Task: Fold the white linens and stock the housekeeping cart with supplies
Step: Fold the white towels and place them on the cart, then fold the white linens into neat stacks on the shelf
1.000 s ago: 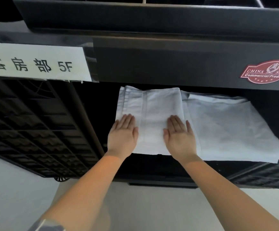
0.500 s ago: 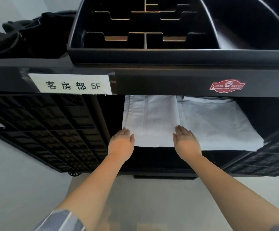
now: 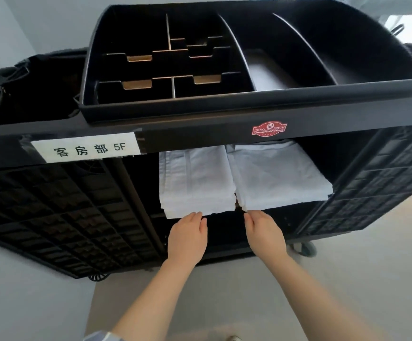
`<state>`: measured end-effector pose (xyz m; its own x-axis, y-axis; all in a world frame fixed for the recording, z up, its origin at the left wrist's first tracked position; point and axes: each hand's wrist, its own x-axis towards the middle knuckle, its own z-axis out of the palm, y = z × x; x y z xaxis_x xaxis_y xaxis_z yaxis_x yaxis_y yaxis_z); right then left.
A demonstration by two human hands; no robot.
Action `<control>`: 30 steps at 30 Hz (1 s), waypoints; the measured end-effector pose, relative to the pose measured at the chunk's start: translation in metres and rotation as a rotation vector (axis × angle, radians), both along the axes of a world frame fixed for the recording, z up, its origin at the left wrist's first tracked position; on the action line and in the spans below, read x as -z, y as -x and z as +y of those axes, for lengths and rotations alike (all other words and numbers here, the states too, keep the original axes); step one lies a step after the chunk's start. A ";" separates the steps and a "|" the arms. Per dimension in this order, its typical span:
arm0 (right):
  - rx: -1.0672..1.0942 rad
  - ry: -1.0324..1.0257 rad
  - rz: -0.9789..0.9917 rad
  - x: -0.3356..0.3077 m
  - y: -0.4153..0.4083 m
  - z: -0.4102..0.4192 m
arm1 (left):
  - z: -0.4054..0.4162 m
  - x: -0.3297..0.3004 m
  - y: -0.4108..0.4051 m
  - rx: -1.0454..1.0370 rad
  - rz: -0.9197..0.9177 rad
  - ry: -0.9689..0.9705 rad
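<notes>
Hands: while two folded linen stacks (image 3: 196, 183) are lying side by side on the cart (image 3: 200, 139) shelf, left hand (image 3: 187, 238) and right hand (image 3: 265, 233) are hovering at their front edge.
Fingers: lying straight, close together, gripping nothing.

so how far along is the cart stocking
Done: two folded white linens, left stack and right stack, lie side by side on the cart shelf. In hand: nothing; left hand and right hand sit open at their front edges. Left: top tray compartments look unstocked.
</notes>
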<state>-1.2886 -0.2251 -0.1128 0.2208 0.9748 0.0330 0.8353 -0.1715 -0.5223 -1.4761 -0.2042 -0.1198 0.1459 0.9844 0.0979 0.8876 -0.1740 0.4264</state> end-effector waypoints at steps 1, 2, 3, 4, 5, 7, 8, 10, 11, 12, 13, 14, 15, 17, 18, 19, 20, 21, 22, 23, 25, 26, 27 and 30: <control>0.030 0.001 0.011 0.001 -0.005 -0.007 | -0.001 0.001 -0.006 0.032 0.007 0.006; 0.064 0.000 0.020 0.003 -0.011 -0.013 | -0.001 0.001 -0.014 0.063 0.014 0.012; 0.101 0.002 0.029 0.004 -0.019 -0.021 | 0.000 0.003 -0.022 0.092 0.021 0.018; 0.142 0.007 0.037 0.006 -0.028 -0.029 | 0.000 0.003 -0.033 0.122 0.029 0.026; 0.181 0.014 0.045 0.007 -0.037 -0.037 | -0.001 0.004 -0.043 0.150 0.034 0.037; 0.268 0.030 0.052 0.011 -0.058 -0.056 | -0.003 0.007 -0.068 0.219 0.039 0.060; 0.310 0.037 0.044 0.013 -0.070 -0.066 | -0.005 0.008 -0.082 0.260 0.043 0.067; 0.398 0.059 0.032 0.017 -0.094 -0.087 | -0.012 0.010 -0.112 0.354 0.042 0.067; 0.442 0.068 0.034 0.019 -0.106 -0.097 | -0.017 0.010 -0.127 0.402 0.044 0.062; 0.491 0.078 0.038 0.020 -0.117 -0.108 | -0.022 0.010 -0.143 0.451 0.051 0.057; 0.534 0.089 0.038 0.021 -0.127 -0.118 | -0.027 0.010 -0.156 0.491 0.056 0.059; 0.583 0.098 0.037 0.022 -0.138 -0.129 | -0.032 0.010 -0.172 0.534 0.057 0.068; 0.644 0.101 0.035 0.023 -0.150 -0.143 | -0.039 0.011 -0.191 0.584 0.054 0.082; 0.751 0.095 0.019 0.024 -0.173 -0.170 | -0.052 0.012 -0.227 0.668 0.048 0.113; 0.807 0.096 0.014 0.025 -0.185 -0.185 | -0.060 0.012 -0.246 0.718 0.059 0.120; 0.862 0.096 0.021 0.026 -0.198 -0.201 | -0.069 0.012 -0.266 0.770 0.084 0.124; 0.908 0.094 0.031 0.026 -0.210 -0.215 | -0.078 0.012 -0.285 0.813 0.117 0.126; 0.949 0.093 0.038 0.026 -0.222 -0.228 | -0.087 0.012 -0.304 0.850 0.143 0.129; 0.985 0.100 0.038 0.025 -0.235 -0.240 | -0.096 0.012 -0.322 0.882 0.157 0.136; 1.015 0.110 0.037 0.025 -0.248 -0.251 | -0.105 0.011 -0.340 0.911 0.161 0.144; 1.069 0.115 0.041 0.025 -0.277 -0.273 | -0.124 0.009 -0.377 0.965 0.164 0.153; 1.096 0.114 0.046 0.025 -0.292 -0.283 | -0.133 0.009 -0.397 0.994 0.178 0.144; 1.121 0.112 0.047 0.026 -0.308 -0.293 | -0.141 0.009 -0.418 1.024 0.193 0.124; 1.180 0.086 0.042 0.023 -0.358 -0.323 | -0.166 0.008 -0.479 1.099 0.186 0.094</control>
<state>-0.9308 -0.5477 -0.1357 0.9848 0.1657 -0.0518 0.1189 -0.8609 -0.4947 -0.9976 -0.3703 -0.1277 0.9459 0.3135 -0.0837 0.3223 -0.8773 0.3556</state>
